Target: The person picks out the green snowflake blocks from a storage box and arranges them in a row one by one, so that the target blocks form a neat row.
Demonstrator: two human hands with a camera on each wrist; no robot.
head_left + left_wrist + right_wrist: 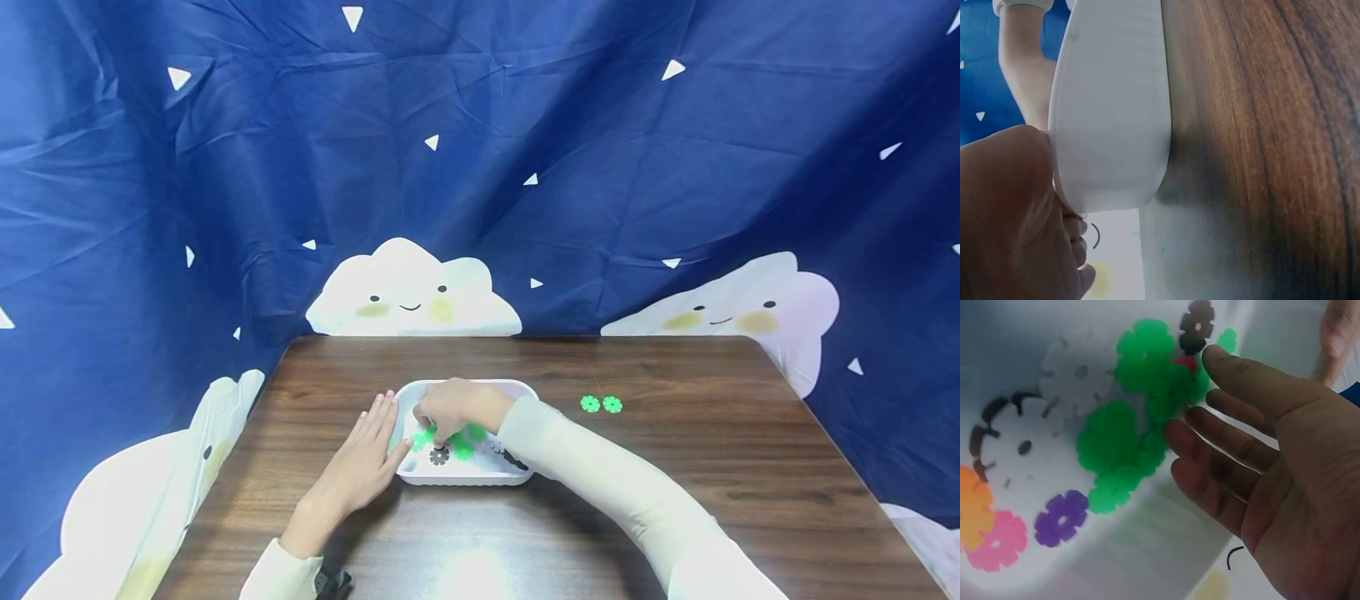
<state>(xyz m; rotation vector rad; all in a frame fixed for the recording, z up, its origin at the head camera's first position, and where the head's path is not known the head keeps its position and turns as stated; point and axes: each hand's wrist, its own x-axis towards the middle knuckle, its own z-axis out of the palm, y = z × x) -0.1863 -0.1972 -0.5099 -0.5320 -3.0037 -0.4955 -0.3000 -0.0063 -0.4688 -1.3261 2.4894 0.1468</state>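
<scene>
A white tray point(465, 481) on the table holds several flower-shaped plastic discs. My left hand point(356, 467) rests against the tray's left side with straight fingers, its thumb reaching over the rim. In the left wrist view that hand point(1013, 206) lies along the tray wall point(1113, 112). Inside the tray, my right hand point(459, 407) reaches down among the discs. Its loosely bent fingers point(1225, 434) are close to green discs point(1108, 439) and a dark disc point(1196, 326); nothing held shows between them. Purple point(1062, 519), pink point(999, 542) and orange discs point(969, 509) lie farther off.
Two green discs point(602, 404) lie side by side on the brown wooden table point(712, 467), right of the tray. A blue curtain point(480, 125) with white clouds and triangles hangs behind the table's back edge.
</scene>
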